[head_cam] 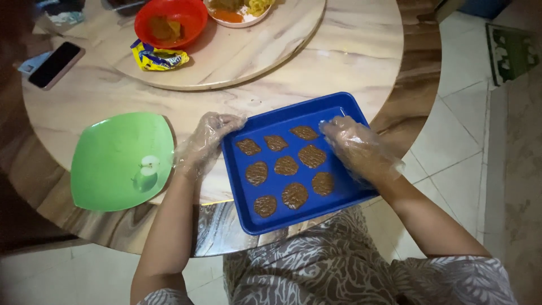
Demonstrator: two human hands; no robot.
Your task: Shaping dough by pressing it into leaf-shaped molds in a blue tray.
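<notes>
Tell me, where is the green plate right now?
In the head view, the green plate lies on the round table's near edge, just left of the gloved left hand and the blue tray.
</notes>
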